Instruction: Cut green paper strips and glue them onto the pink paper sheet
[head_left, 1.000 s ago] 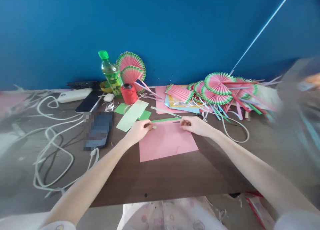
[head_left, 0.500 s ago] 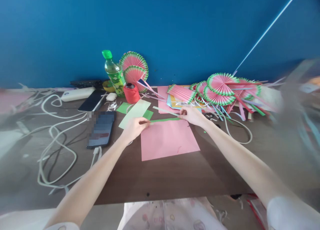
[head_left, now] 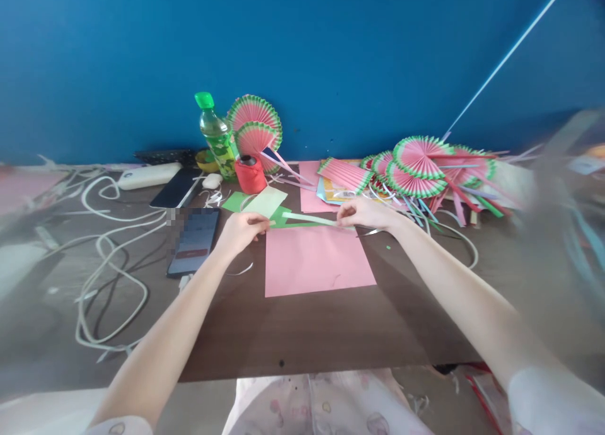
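wall (head_left: 302,57): evenly lit, darkest toward upper right corner
table (head_left: 331,334): moderate, diffuse light
shadows: soft, under white cable (head_left: 123,220) at left and right of pink sheet (head_left: 321,261)
phone (head_left: 196,243): partly pixelated, left of center
edges: far left/right smeared, stretched
center: fairly sharp

Craft desk (head_left: 302,334), pleated fans (head_left: 418,161), pink paper (head_left: 319,261)

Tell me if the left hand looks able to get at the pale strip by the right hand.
Likely yes: the left hand is close to one end of the pale strip, with nothing visible between, though the hand's fingers seem to pinch a small pale piece.
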Available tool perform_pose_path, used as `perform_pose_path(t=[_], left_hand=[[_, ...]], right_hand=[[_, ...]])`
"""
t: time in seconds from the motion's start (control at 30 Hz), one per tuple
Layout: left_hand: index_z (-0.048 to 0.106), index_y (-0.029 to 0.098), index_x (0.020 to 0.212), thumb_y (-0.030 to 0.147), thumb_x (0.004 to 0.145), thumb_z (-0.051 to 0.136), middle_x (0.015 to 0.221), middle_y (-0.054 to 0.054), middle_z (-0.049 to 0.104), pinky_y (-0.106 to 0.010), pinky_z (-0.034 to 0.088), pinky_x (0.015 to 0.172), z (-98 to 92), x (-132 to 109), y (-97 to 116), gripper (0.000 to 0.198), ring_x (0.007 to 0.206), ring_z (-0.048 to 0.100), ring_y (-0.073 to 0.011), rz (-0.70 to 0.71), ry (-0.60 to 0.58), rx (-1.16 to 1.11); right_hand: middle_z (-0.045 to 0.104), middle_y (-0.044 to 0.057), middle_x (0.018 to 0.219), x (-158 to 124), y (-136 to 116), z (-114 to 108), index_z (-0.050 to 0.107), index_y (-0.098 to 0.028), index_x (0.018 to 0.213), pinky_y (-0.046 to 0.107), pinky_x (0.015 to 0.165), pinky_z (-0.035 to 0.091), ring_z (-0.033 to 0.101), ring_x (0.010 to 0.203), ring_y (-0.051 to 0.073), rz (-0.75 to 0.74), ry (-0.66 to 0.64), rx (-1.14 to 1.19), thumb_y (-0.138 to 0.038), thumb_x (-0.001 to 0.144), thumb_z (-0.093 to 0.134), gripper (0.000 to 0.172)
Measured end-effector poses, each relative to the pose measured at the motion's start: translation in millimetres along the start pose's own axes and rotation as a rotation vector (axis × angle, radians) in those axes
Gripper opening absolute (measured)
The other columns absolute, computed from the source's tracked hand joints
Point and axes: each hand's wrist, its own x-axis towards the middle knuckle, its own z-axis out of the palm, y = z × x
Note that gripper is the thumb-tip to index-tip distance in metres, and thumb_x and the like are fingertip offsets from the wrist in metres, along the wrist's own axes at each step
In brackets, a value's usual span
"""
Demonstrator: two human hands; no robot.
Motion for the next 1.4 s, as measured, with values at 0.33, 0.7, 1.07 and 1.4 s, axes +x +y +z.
perform_pose_path(t=[0.33,0.7,1.07,1.4], left_hand=[[0.066,0.014,0.075,0.036,0.068,0.055,0.063,-0.002,0.063,-0.022,0.037,0.047,-4.3,1.2,-5.1,0.025,0.042,0.045,-0.0078,0.036,-0.074,0.065],[0.066,0.017,0.077,0.033,0.065,0.06,0.058,0.0,0.061,-0.023,0.036,0.048,-5.9,2.8,-9.7,0.022,0.047,0.049,-0.0107,0.058,-0.085,0.078],[0.065,0.018,0.072,0.04,0.066,0.06,0.067,0.0,0.066,-0.024,0.04,0.062,3.6,3.0,-11.6,0.023,0.063,0.057,-0.0148,0.131,-0.143,0.167],[0.062,0.018,0.07,0.031,0.067,0.058,0.067,-0.001,0.063,-0.024,0.041,0.059,13.0,2.4,-15.6,0.014,0.062,0.055,-0.0141,0.194,-0.094,0.203]], right_hand=[[0.063,0.001,0.066,13.6,14.7,8.3,0.067,-0.018,0.07,0.025,0.057,0.038,0.053,0.062,0.014,0.017,-0.144,-0.266,-0.036,0.06,0.064,0.021],[0.053,-0.002,0.061,14.8,16.8,4.8,0.062,-0.018,0.065,0.025,0.051,0.029,0.045,0.055,0.011,0.038,-0.097,-0.284,-0.034,0.058,0.066,0.018],[0.051,-0.003,0.06,14.4,26.0,5.1,0.059,-0.018,0.066,0.024,0.05,0.029,0.043,0.052,0.009,0.054,-0.105,-0.249,-0.035,0.058,0.066,0.02],[0.051,-0.003,0.059,16.3,28.7,5.3,0.06,-0.019,0.068,0.023,0.048,0.028,0.041,0.05,0.009,0.053,-0.116,-0.233,-0.038,0.058,0.067,0.022]])
